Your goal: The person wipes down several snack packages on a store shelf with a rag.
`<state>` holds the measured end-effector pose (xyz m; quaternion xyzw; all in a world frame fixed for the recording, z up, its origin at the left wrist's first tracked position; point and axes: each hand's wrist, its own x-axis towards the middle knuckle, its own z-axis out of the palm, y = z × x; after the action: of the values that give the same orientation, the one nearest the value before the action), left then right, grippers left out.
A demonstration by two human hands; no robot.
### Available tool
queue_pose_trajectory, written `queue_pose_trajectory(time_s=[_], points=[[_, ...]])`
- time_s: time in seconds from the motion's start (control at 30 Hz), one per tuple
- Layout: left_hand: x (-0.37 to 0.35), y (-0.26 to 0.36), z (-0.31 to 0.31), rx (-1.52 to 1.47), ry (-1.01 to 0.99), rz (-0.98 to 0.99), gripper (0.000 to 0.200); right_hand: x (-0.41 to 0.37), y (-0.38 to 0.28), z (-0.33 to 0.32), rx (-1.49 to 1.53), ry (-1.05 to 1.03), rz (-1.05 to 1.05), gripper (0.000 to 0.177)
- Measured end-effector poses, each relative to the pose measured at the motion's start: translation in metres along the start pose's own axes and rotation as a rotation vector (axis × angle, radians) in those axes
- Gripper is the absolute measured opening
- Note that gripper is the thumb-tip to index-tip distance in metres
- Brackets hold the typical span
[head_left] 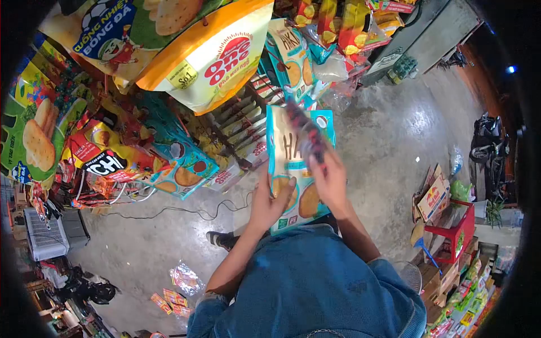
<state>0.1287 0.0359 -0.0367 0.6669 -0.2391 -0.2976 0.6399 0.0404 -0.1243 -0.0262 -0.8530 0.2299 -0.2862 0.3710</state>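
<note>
- While other teal packets (pixel 293 62) hang at the rack, one packet (pixel 279 141) is in the person's hands, just before the torso.
- The left hand (pixel 269 201) pinches its lower left side, thumb on the front; its other fingers are mostly hidden.
- The right hand (pixel 332 183) curls around a blurred dark-and-red thing (pixel 306 130) across the packet's front; I can't make out each fingertip.
- Handling looks midway: packet gripped, not hung; I can't tell whether anything is fastened to it.

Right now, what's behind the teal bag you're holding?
Past the teal bag, the floor shows on the right and another packet beyond its top edge. Anything directly behind is covered, including any fingers of the left hand there.
</note>
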Motion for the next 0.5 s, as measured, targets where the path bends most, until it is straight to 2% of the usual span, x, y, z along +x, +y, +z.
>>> queue_pose_trajectory(time_s=[0.03,0.07,0.1,0.13,0.2,0.3,0.4,0.43,0.47,0.5], points=[[-0.001,0.004,0.002,0.012,-0.003,-0.003,0.057,0.006,0.0,-0.002,0.133,0.033,0.28,0.028],[-0.001,0.005,0.004,0.023,-0.006,-0.006,0.055,0.009,0.008,0.002,0.191,0.118,0.108,0.031],[-0.001,0.004,0.005,0.022,-0.004,-0.004,0.055,0.005,0.005,0.001,0.191,0.118,0.104,0.031],[0.0,0.002,0.005,-0.03,0.035,0.017,0.055,-0.003,-0.003,0.002,0.125,0.042,0.112,0.033],[0.001,-0.005,0.002,-0.081,0.073,0.04,0.055,-0.022,0.001,0.006,-0.103,-0.017,-0.191,0.038],[0.001,-0.02,-0.012,-0.165,0.198,0.13,0.058,-0.043,-0.005,0.003,-0.142,-0.298,-0.475,0.042],[-0.005,-0.033,-0.021,-0.114,0.115,0.095,0.056,-0.037,-0.005,0.004,-0.156,-0.298,-0.463,0.038],[-0.006,-0.025,-0.019,0.029,0.133,0.138,0.057,-0.032,-0.001,0.007,-0.156,-0.294,-0.461,0.038],[-0.006,-0.017,-0.017,0.174,0.152,0.182,0.058,-0.024,0.004,0.012,-0.094,-0.165,-0.324,0.036],[-0.006,-0.009,-0.014,0.177,0.148,0.187,0.058,-0.014,0.007,0.016,-0.032,-0.036,-0.187,0.034]])
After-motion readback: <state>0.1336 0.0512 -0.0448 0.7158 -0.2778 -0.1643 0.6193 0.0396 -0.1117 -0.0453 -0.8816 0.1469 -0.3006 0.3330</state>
